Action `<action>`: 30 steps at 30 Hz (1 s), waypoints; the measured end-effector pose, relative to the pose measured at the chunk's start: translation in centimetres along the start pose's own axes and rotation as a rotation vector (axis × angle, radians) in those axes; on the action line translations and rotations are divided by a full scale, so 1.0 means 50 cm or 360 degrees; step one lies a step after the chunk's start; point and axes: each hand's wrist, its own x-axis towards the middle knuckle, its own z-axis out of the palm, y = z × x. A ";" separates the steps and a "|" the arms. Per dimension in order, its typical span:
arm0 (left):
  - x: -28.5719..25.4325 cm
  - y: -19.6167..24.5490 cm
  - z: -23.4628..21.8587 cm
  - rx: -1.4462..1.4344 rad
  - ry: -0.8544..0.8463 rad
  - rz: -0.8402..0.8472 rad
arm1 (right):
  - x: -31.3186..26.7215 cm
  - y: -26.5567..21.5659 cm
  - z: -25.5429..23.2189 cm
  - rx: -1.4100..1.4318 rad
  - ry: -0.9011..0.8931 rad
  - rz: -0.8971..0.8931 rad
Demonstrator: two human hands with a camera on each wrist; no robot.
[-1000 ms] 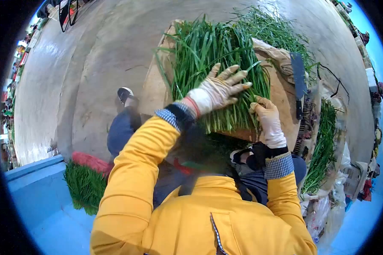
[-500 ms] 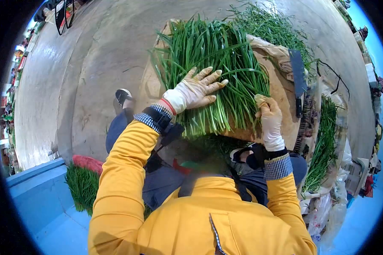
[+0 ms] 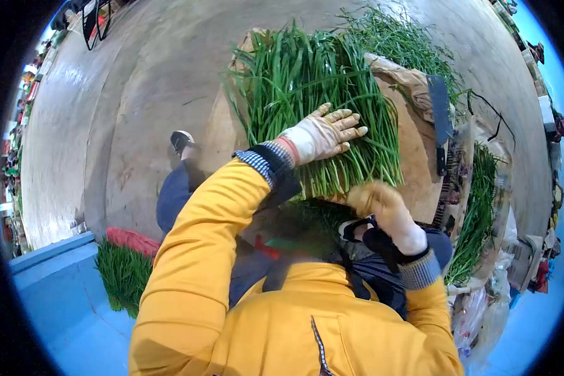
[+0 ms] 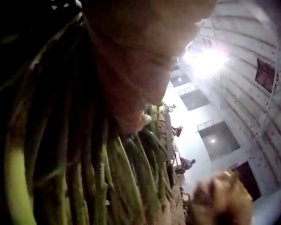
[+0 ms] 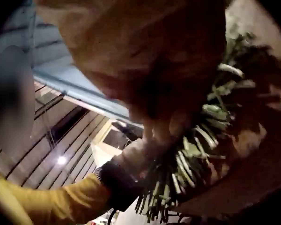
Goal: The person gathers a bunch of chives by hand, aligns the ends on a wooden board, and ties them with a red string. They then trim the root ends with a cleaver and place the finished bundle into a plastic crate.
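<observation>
A thick layer of chives (image 3: 319,69), long flat green leaves with pale cut ends toward the person, lies on a wooden board (image 3: 417,141). My gloved left hand (image 3: 323,135) rests on the chives with its fingers spread and straight. Close in front of the left wrist view, the left hand's glove (image 4: 136,61) lies over the stalks. My gloved right hand (image 3: 382,207), blurred by motion, is at the near right of the cut ends, fingers bent. The right wrist view has the cut ends (image 5: 182,164) close beside its fingers; I cannot tell whether it holds any.
A large knife (image 3: 440,109) with a black handle lies along the board's right edge, beside a crumpled cloth (image 3: 402,78). Loose greens (image 3: 407,47) are heaped on the floor behind. A crate of greens (image 3: 473,219) stands at the right; a red-wrapped bundle (image 3: 128,269) is at the left.
My left hand shifted left, then back right across the chives, staying spread. My right hand moved from the right side of the chives down toward me, away from the stalks it was touching.
</observation>
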 end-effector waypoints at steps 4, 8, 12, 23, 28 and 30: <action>-0.002 0.001 -0.001 -0.0015 0.0026 -0.0011 | -0.062 -0.167 -0.029 -0.0500 -0.1402 -0.0293; -0.022 -0.018 -0.047 0.0063 0.0840 -0.0256 | 0.022 -0.180 -0.192 -0.0405 -0.0963 -0.0695; -0.208 -0.109 -0.094 -0.0367 0.1591 -0.0843 | 0.155 -0.113 -0.175 -0.1873 0.1216 -0.0547; -0.282 0.007 0.060 -0.0580 0.0965 -0.0999 | 0.158 0.024 0.194 -0.1257 0.0460 -0.0227; -0.328 -0.035 0.017 -0.1115 0.1013 -0.0822 | 0.168 0.069 0.163 -0.0898 0.0533 -0.0555; -0.328 -0.031 -0.060 -0.0763 0.1087 -0.0814 | 0.170 0.079 0.162 -0.0890 0.0498 -0.0568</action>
